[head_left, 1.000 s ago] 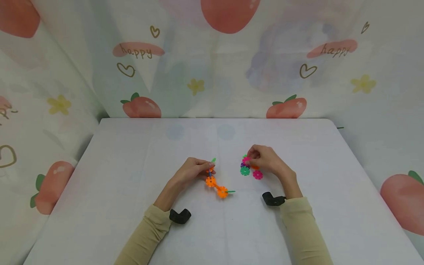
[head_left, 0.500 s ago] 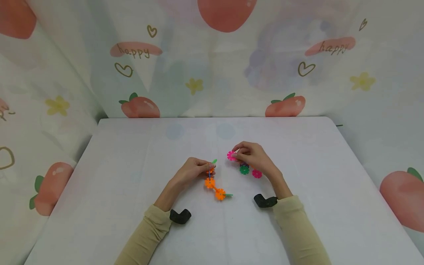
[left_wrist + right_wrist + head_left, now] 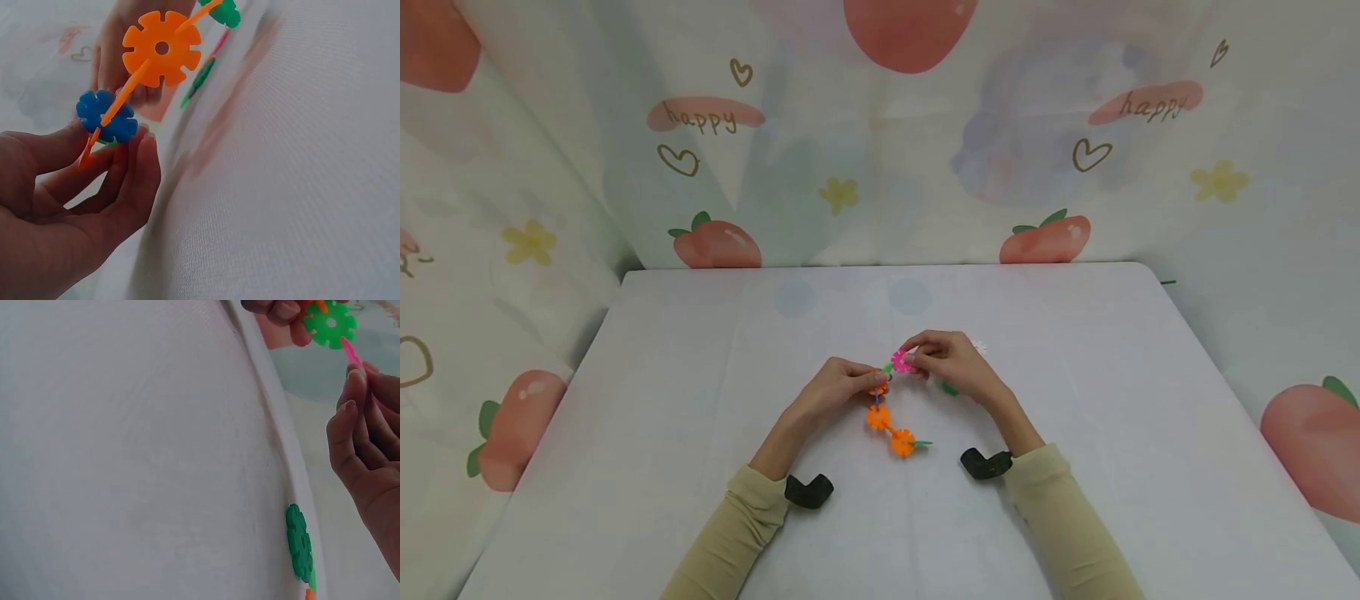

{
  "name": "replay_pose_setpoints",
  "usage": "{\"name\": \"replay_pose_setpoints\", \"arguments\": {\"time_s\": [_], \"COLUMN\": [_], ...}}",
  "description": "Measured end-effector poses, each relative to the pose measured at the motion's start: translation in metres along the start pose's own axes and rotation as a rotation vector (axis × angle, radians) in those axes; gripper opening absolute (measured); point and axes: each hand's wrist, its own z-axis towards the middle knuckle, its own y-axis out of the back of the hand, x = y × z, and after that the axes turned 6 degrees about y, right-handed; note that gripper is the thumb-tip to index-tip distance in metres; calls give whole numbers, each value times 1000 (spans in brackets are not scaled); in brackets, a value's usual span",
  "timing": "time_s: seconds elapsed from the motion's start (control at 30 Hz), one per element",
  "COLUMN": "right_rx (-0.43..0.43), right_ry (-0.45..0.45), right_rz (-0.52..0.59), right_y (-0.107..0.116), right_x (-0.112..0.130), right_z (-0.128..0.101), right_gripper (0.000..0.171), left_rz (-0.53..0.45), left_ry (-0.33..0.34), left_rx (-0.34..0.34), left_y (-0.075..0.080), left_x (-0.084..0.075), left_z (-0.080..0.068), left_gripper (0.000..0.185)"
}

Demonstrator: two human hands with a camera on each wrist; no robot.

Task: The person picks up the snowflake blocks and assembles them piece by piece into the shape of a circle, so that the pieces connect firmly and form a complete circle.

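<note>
Chain point(image 3: 889, 421): gripped at its far end by left hand point(image 3: 835, 387), steadied for joining.
Disc: pink piece point(image 3: 901, 362) pinched in right hand point(image 3: 951, 367), touching chain's tip.
Spares: green disc point(image 3: 299, 542) under right wrist.

White table point(image 3: 700, 467), rounded far corners, cloth-like weave seen close in wrist views point(image 3: 300, 206). Loose snowflake discs lying on it near centre-right: green disc point(image 3: 950, 388) partly hidden, white disc point(image 3: 979, 347) just beyond, faint vs tabletop. Same green disc point(image 3: 299, 542) flat on table in right wrist view, w/ bit of orange piece point(image 3: 310, 594) at bottom edge. Backdrop curtain point(image 3: 587, 167) hung behind & round both sides: pale, printed w/ strawberries point(image 3: 718, 242), yellow flowers point(image 3: 839, 193), outlined hearts point(image 3: 677, 158), "happy" lettering point(image 3: 703, 117) on pink ovals. Large strawberry print point(image 3: 1311, 450) at right edge, another point(image 3: 512, 425) at left, beside table.
</note>
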Motion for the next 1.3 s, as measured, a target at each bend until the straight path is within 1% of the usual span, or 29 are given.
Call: {"name": "replay_pose_setpoints", "arguments": {"time_s": [0.1, 0.2, 0.23, 0.4, 0.47, 0.57, 0.67, 0.83, 0.9, 1.0, 1.07, 1.13, 1.2, 1.3], "right_rx": [19, 21, 31, 56, 43, 7, -30, -73, -72, -59, -42, -26, -14, -1], "right_ry": [1, -4, 7, 33, 26, 14, -13, -65, -70, -63, -53, -43, -43, -46], "right_rz": [-1, 1, 0, -7, -13, -14, 3, 50, 54, 69, 78, 94, 104, 87], "right_y": [-1, -1, -1, -3, -4, -6, -8, -10, -11, -13, -16, -19, -21, -22], "right_x": [0, 0, 0, 1, 2, 3, 2, 1, 2, 3, 4, 5, 5, 6], "right_z": [0, -1, -1, 0, 1, 2, 2, 2, 2, 3, 3, 4, 4, 4], "right_gripper": [21, 20, 20, 19, 18, 19, 19, 18, 19, 20, 20, 19, 19, 20], "left_rz": [26, 83, 107, 196, 221, 232, 226, 186, 181, 184, 183, 165, 147, 130], "left_ry": [-16, -32, -36, -51, -63, -63, -41, -16, -12, -10, -22, -29, -26, -18], "left_rx": [-16, -42, -50, -59, -59, -68, -70, -10, 4, -12, -31, -52, -56, -72], "left_y": [-1, -2, -2, -5, -7, -7, -6, -1, 1, 3, 4, 4, 4, 5], "left_x": [0, 1, 1, 2, 2, 1, 0, -1, -2, -2, -1, 0, 1, 2], "left_z": [0, 0, 0, 0, 0, -1, -1, -2, -3, -3, -2, -1, -1, 0], "left_gripper": [28, 26, 26, 25, 25, 25, 27, 32, 34, 40, 42, 38, 34, 30]}}
